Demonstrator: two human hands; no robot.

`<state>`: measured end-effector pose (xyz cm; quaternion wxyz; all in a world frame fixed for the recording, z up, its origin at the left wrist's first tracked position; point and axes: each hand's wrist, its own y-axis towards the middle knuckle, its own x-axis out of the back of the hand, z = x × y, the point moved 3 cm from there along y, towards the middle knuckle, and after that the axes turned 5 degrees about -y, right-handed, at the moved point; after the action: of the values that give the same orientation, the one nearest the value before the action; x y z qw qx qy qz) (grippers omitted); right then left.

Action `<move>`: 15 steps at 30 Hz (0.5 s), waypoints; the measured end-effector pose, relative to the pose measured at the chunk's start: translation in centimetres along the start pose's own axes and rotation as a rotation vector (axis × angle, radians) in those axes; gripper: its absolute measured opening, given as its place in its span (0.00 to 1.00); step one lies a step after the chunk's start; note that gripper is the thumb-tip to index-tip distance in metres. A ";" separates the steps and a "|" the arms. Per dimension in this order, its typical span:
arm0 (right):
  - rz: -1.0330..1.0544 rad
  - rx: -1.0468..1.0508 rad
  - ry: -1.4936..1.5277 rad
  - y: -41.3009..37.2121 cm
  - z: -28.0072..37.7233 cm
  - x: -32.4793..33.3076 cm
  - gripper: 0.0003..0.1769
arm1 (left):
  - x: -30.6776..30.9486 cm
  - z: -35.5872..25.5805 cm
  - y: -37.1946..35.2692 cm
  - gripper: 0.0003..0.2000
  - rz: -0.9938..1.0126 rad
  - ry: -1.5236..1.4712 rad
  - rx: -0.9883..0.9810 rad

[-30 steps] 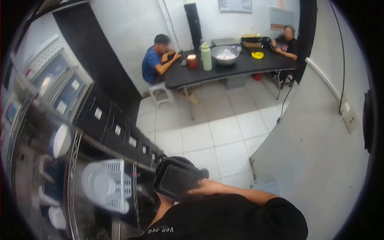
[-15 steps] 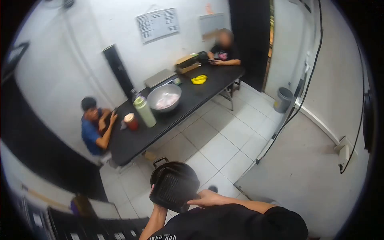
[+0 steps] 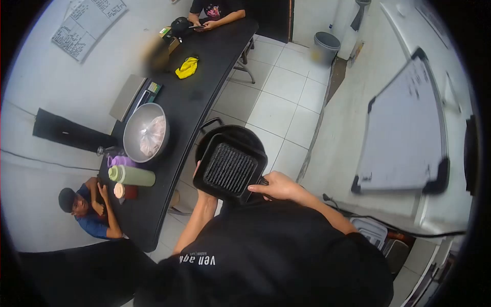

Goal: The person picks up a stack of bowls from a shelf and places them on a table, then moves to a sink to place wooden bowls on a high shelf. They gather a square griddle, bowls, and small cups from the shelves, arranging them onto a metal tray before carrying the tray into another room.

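A black square grill pan (image 3: 230, 169) with a ridged base rests on a larger round black pan (image 3: 249, 135), whose loop handle juts out at the far left. My left hand (image 3: 205, 198) grips the stack from its near left side; most of its fingers are hidden underneath. At the near right corner, my right hand (image 3: 279, 185) is closed around the grill pan's short handle, thumb on top. Both pans are held in front of my body, beside the long black table.
On the black table (image 3: 176, 107) stand a metal bowl (image 3: 132, 134) with plastic-bagged contents, a green bottle (image 3: 134, 175), a scale (image 3: 147, 94) and a yellow cloth (image 3: 187, 67). Two people sit there. A whiteboard (image 3: 404, 128) leans at right; a grey bucket (image 3: 326, 47) stands on the floor.
My view has swung to the right and downward, bringing the whiteboard into sight. The pans remain in my hands and now appear higher and more from above.
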<state>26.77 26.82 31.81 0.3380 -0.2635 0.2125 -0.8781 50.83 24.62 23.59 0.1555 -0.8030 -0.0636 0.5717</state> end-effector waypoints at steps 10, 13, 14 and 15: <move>-0.293 -0.181 0.160 12.1 -0.4 16.0 0.37 | -10.5 2.3 26.3 0.23 0.298 0.248 0.371; -0.365 -0.110 0.328 14.9 3.4 23.3 0.34 | -14.7 2.2 34.7 0.23 -0.031 0.176 0.535; -0.372 -0.212 0.219 16.5 3.0 25.2 0.34 | -15.7 2.3 37.6 0.24 -0.058 0.171 0.545; -0.469 -0.122 0.267 17.3 3.9 27.1 0.33 | -17.6 3.0 40.6 0.24 -0.026 0.172 0.577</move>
<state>20.31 -4.85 33.97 0.0782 -0.2073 0.2411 -0.9449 39.01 -18.09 25.47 0.3894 -0.7703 0.1048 0.4940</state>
